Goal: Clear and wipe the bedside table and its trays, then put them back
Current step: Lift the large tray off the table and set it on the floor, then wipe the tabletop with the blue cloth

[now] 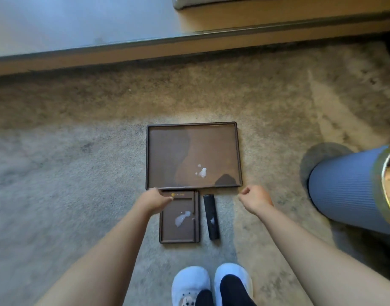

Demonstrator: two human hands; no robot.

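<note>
A large dark wooden tray (238, 151) lies flat on the carpet, with a white smear inside near its front right. Just in front of it lies a small dark tray (197, 217), also smeared white. A black remote (210, 217) lies to the right of the small tray. My left hand (155, 200) hovers over the small tray's far left corner, its curled fingers reaching the large tray's near edge; whether it grips the rim is hidden. My right hand (254, 198) is curled, holds nothing, and sits just clear of the large tray's near right corner.
A rolled blue mat (344, 193) stands on the carpet to the right. A low wooden ledge (145, 51) runs across the back. My two feet in pale slippers (211, 283) stand just behind the small tray. Beige carpet (68, 173) spreads to the left.
</note>
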